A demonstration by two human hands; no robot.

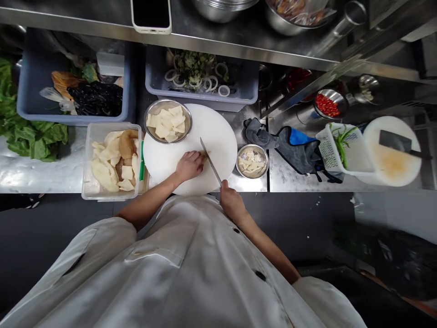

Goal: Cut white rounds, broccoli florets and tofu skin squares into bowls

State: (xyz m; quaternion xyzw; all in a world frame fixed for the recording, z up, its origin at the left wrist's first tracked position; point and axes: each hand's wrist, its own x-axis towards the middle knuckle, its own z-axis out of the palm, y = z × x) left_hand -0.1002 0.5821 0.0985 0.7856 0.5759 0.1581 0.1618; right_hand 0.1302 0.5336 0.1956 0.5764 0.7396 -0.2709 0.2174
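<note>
On the round white cutting board (220, 123), my left hand (190, 165) rests with its fingers curled down and pressed together. Whatever lies under the fingertips is mostly hidden; only a small yellowish bit (208, 152) shows beside the blade. My right hand (232, 200) is wrapped round the handle of a knife (210, 161), whose blade slants across the board just right of my left fingers. A steel bowl (188, 117) of pale, flat, squarish pieces (167, 123) stands on the board's upper left. Right of the board sits a smaller steel bowl (267, 163) with thin pale slices (251, 162).
A clear plastic tub (89, 182) of pale chunks stands left. Behind are two blue-grey bins (75, 119) and a shelf edge (239, 52) carrying a phone (152, 16). Rightward lie dark gloves (300, 152), a white basket (358, 164) with green peppers, and a cleaver (394, 141).
</note>
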